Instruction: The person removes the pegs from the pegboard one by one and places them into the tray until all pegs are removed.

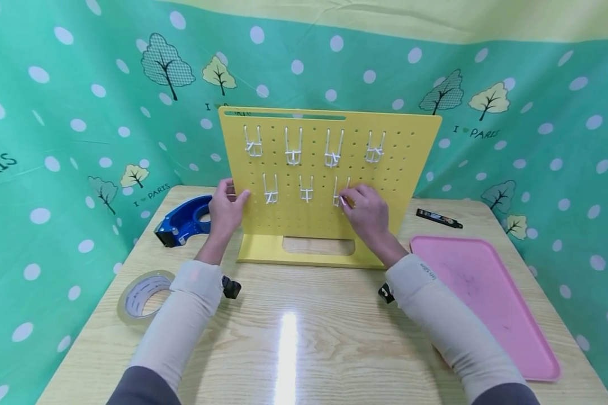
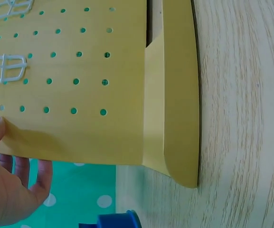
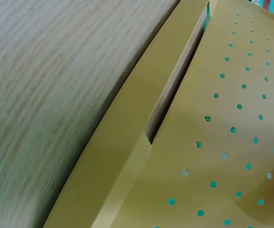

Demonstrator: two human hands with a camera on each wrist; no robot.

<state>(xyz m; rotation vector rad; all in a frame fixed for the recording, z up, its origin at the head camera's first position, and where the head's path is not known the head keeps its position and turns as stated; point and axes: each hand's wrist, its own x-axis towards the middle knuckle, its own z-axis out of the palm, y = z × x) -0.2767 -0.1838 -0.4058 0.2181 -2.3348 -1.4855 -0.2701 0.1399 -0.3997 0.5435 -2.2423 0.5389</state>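
Observation:
A yellow pegboard [image 1: 304,222] stands upright on its own foot, with white wire hooks in two rows. My left hand [image 1: 225,212] grips its left edge, thumb on the front face and fingers behind, as the left wrist view also shows. At the lower row, my right hand [image 1: 369,216] pinches the rightmost wire hook [image 1: 336,194] between thumb and fingertips; part of that hook is hidden by the hand. Two more hooks hang in this row, among them the middle hook [image 1: 306,191]. Several fill the upper row, including the leftmost hook [image 1: 254,147].
Left of the board lie a blue tape dispenser [image 1: 182,222] and a roll of clear tape [image 1: 132,298]. A pink tray [image 1: 466,281] is on the right, partly under the right forearm, with a black marker [image 1: 438,218] behind it. A polka-dot green curtain [image 1: 304,84] surrounds the table.

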